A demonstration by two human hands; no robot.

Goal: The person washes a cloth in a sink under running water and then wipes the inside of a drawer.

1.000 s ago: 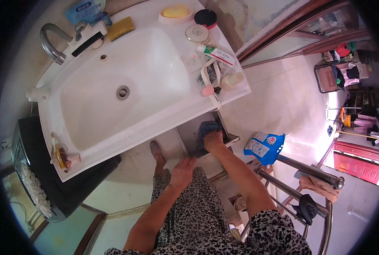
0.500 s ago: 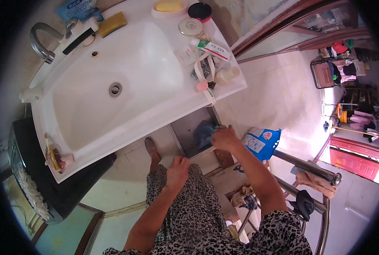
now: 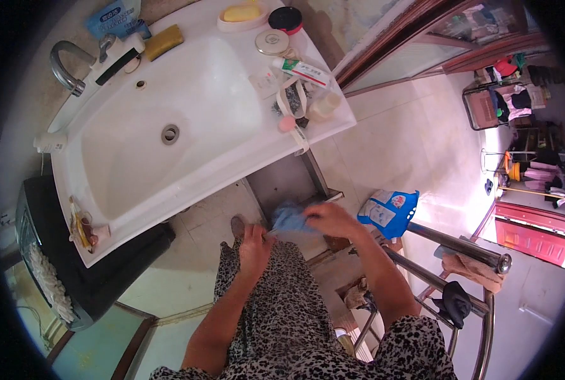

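- The right hand [image 3: 333, 220] is grasping a crumpled, light-blue bundle [image 3: 292, 218] at the near end of an open grey drawer [image 3: 279, 180];
- the left hand [image 3: 254, 250] is curling at its left edge; whether gripping, I cannot tell.

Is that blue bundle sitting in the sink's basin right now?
No, the blue bundle is between the left hand and the right hand, outside the white sink.

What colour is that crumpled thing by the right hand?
Blue: the crumpled thing by the right hand shows best, slightly blurred, in the head view.
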